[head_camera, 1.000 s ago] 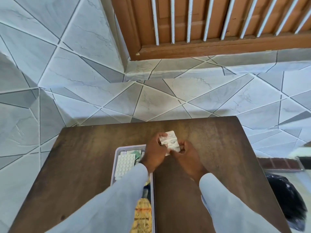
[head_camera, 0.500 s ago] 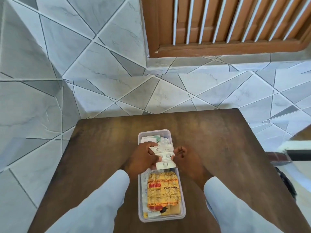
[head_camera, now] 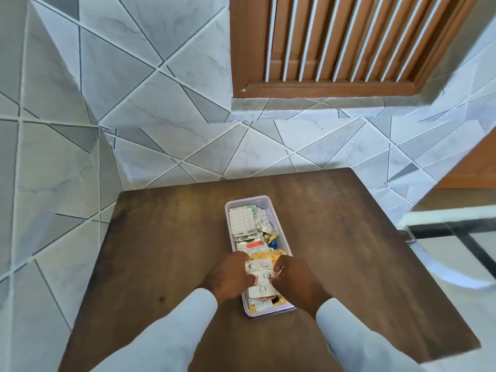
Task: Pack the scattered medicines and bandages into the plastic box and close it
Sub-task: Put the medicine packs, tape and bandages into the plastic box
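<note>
The white blister strips (head_camera: 261, 277), held above the tabletop (head_camera: 161, 237) a second ago, now lie low in the near end of the box (head_camera: 279, 224), each hand's (head_camera: 230, 277) (head_camera: 295, 277) grip still pinching them, so packing looks nearly done; no lid shows.

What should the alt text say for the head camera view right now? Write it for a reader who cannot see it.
Two hands, the left hand and right hand, press a white blister strip down into an open clear plastic box already crowded with pill packs. The box sits on a dark wooden table against a grey tiled wall, below a brown louvred window. No lid is visible.
</note>
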The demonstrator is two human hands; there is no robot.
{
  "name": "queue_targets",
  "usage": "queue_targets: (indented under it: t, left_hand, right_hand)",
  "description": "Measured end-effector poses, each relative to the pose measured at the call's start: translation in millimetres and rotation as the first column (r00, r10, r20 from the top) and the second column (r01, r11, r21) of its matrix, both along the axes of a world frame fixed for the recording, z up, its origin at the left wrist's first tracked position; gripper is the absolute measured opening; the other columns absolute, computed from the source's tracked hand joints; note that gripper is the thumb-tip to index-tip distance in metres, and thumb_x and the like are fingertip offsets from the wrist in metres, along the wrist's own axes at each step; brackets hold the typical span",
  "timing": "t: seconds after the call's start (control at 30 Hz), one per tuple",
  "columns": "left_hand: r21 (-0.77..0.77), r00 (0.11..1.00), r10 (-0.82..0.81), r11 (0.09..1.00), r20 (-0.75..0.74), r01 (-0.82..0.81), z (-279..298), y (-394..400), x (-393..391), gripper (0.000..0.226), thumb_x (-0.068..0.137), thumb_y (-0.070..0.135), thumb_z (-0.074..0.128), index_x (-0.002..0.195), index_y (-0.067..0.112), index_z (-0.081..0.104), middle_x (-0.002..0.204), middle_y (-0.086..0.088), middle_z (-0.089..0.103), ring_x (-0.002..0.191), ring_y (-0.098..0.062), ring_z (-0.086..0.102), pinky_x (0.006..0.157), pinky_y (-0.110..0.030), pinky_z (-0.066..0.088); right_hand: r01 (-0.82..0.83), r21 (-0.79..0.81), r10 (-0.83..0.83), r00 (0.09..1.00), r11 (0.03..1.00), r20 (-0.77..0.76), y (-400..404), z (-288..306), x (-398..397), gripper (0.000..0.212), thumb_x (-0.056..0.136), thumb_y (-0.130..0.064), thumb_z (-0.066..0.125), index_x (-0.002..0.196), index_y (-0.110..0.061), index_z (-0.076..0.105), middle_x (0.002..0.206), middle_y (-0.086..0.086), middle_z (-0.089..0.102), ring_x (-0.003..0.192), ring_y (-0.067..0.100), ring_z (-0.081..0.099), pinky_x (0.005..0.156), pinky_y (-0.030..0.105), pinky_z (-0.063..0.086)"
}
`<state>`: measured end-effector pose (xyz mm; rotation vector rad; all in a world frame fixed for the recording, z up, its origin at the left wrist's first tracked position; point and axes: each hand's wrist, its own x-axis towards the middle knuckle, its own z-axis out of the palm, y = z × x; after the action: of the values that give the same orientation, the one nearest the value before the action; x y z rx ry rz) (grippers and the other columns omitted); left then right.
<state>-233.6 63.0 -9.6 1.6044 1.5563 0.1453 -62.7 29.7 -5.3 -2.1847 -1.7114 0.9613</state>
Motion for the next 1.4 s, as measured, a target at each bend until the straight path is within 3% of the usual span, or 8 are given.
queue_targets:
  t: [0.1,0.23,0.43,0.83,0.93,1.07,1.2,1.4]
  left_hand:
    - [0.108,0.980,-0.080,0.989,-0.180,0.100,6,-9,-4,0.065,0.085,0.043,0.067,0.141,0.023,0.042,0.144,0.000,0.050,0.125,-0.023,0.054,0.100,-0.038,0.050]
    - [0.202,0.978,-0.086,0.971,-0.191,0.125,8,-23,-6,0.055,0.090,0.045,0.060,0.141,0.033,0.043,0.146,0.006,0.049,0.127,-0.020,0.053,0.101,-0.033,0.047]
    - [0.251,0.964,-0.041,0.962,-0.262,0.109,4,-35,-2,0.039,0.094,0.041,0.051,0.132,0.036,0.052,0.139,0.010,0.055,0.121,-0.016,0.056,0.101,-0.031,0.048]
    - [0.353,0.900,0.122,0.935,-0.419,0.037,0,-50,29,0.040,0.097,0.034,0.041,0.136,0.035,0.047,0.138,0.003,0.048,0.125,-0.020,0.047,0.099,-0.032,0.047]
    - [0.344,0.916,0.242,0.931,-0.320,-0.126,-2,-59,33,0.042,0.096,0.034,0.042,0.138,0.033,0.044,0.139,0.003,0.047,0.125,-0.020,0.048,0.099,-0.034,0.048]
    - [0.344,0.907,0.375,0.891,-0.193,-0.296,-9,-70,33,0.036,0.095,0.031,0.039,0.130,0.029,0.048,0.134,0.002,0.053,0.119,-0.019,0.052,0.098,-0.036,0.049]
    - [0.226,0.851,0.525,0.833,-0.029,-0.506,-9,-69,38,0.043,0.100,0.023,0.040,0.141,0.015,0.046,0.145,-0.003,0.048,0.133,-0.024,0.046,0.110,-0.035,0.039]
    - [0.092,0.768,0.632,0.763,0.099,-0.640,-11,-55,32,0.035,0.099,0.027,0.038,0.126,0.019,0.059,0.132,-0.001,0.060,0.119,-0.022,0.056,0.102,-0.036,0.046]
  right_hand:
    - [-0.060,-0.007,0.060,0.997,0.998,0.053,-6,1,-6,0.028,0.081,-0.036,0.069,0.106,-0.025,0.059,0.109,0.001,0.066,0.095,0.018,0.064,0.083,0.032,0.057]
    - [-0.207,0.103,0.184,0.963,0.973,0.196,-7,1,-9,0.034,0.091,-0.033,0.058,0.125,-0.028,0.055,0.128,-0.002,0.058,0.114,0.020,0.056,0.093,0.034,0.051]
    - [-0.516,0.102,0.424,0.787,0.850,0.448,-10,-8,-7,0.035,0.099,-0.030,0.044,0.130,-0.022,0.057,0.133,0.005,0.055,0.121,0.027,0.048,0.102,0.041,0.044]
    - [-0.611,0.100,0.526,0.744,0.785,0.413,-21,-3,31,0.046,0.098,-0.042,0.039,0.140,-0.021,0.044,0.148,0.004,0.039,0.134,0.028,0.035,0.112,0.042,0.029]
    - [-0.546,0.170,0.476,0.816,0.820,0.328,-25,-1,42,0.044,0.100,-0.034,0.040,0.142,-0.021,0.040,0.150,0.002,0.035,0.135,0.024,0.035,0.112,0.038,0.030]
    - [-0.211,0.182,0.218,0.976,0.960,-0.016,-27,-3,55,0.043,0.099,-0.031,0.044,0.142,-0.025,0.039,0.143,-0.001,0.046,0.128,0.021,0.045,0.102,0.034,0.042]
    - [-0.021,0.081,0.038,0.975,0.997,-0.217,-12,-13,60,0.034,0.096,-0.025,0.049,0.127,-0.013,0.054,0.130,0.008,0.057,0.115,0.024,0.057,0.091,0.032,0.048]
    - [0.097,-0.042,-0.105,0.942,0.994,-0.319,12,-14,54,0.023,0.094,-0.023,0.049,0.093,-0.007,0.065,0.094,0.012,0.068,0.085,0.022,0.063,0.075,0.034,0.051]
